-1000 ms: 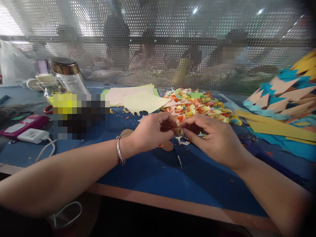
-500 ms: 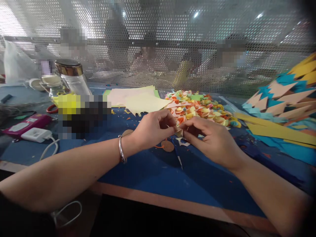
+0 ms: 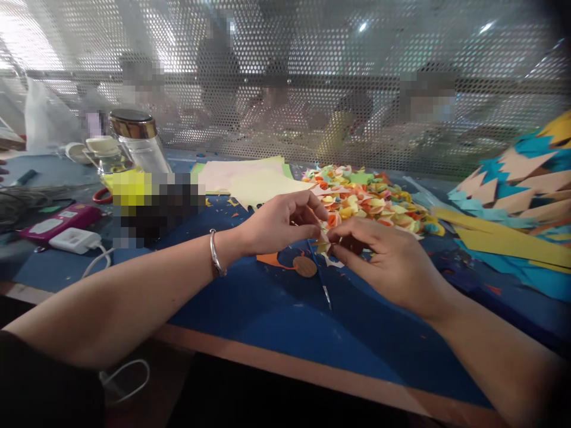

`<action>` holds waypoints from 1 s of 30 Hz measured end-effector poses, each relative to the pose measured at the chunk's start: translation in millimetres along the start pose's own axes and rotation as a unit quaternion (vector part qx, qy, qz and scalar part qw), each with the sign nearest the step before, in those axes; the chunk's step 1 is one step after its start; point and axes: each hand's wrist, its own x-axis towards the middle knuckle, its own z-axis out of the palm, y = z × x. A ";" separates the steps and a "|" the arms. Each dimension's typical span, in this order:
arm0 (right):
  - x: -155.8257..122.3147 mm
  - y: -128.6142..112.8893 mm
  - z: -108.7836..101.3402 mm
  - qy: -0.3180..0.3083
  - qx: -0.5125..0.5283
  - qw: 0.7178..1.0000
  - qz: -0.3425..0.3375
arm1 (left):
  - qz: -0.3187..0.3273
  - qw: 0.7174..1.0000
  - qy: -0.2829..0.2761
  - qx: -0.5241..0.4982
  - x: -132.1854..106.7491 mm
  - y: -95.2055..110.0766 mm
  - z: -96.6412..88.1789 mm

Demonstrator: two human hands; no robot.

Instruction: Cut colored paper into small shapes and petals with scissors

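Note:
Between the fingertips of both hands is a small pale-yellow paper piece. My left hand, with a silver bangle on its wrist, pinches the piece from the left. My right hand pinches it from the right, fingers curled. Just behind the hands lies a heap of colourful folded paper pieces. Under them on the blue table are a thin brush, a round brown disc and an orange paper scrap. The fingers partly hide the paper piece.
Pastel paper sheets lie behind my left hand. To the right are spiky cut-paper layers and yellow strips. At left stand a glass jar, a purple device and a white charger. A perforated screen rises behind; people show through it.
The view has shifted slightly, so most things sit a little further right. My left hand has moved a bit back from the disc, and the orange scrap shows more. Both hands keep pinching.

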 end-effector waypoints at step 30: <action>-6.0 -13.2 4.2 -0.074 0.052 0.995 -0.034 | -0.226 0.949 -0.155 -0.156 3.1 -8.6 -7.1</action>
